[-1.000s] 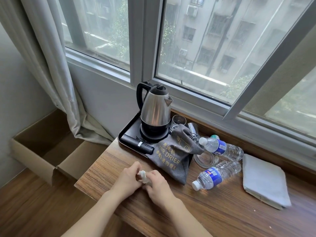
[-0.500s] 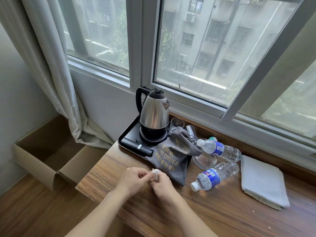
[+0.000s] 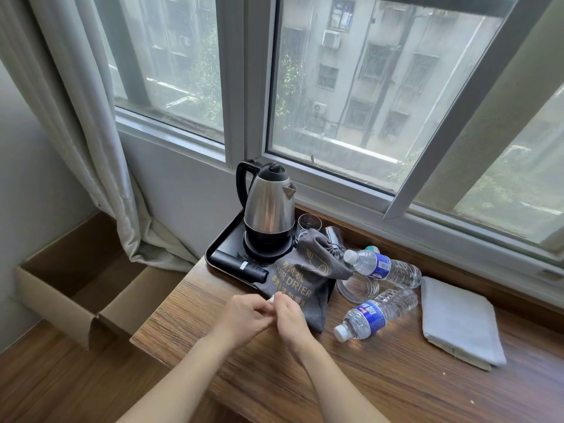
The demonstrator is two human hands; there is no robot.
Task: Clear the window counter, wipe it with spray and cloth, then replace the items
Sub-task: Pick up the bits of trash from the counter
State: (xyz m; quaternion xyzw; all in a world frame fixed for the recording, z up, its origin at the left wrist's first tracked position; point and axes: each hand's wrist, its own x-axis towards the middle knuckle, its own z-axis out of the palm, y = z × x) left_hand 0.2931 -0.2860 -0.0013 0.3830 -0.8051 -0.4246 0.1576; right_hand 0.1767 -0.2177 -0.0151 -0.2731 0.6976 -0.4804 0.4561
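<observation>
My left hand (image 3: 244, 315) and my right hand (image 3: 290, 319) meet over the front of the wooden counter (image 3: 396, 377), pinching a small white object (image 3: 276, 297) between their fingertips. Behind them lies a grey hair-drier bag (image 3: 302, 279). A steel kettle (image 3: 268, 209) stands on a black tray (image 3: 218, 251) with a black tube (image 3: 241, 265). Two water bottles (image 3: 381, 268) (image 3: 375, 314) lie on their sides. A folded grey cloth (image 3: 457, 322) rests at the right.
Two drinking glasses (image 3: 308, 224) stand behind the bag and a glass ashtray (image 3: 357, 288) sits between the bottles. An open cardboard box (image 3: 70, 288) stands on the floor at the left, under a curtain (image 3: 100, 148). The window frame (image 3: 366, 193) runs along the back.
Both hands have lifted and shifted slightly toward the bag, still working the small white object between the fingertips. The view has tilted up a little.
</observation>
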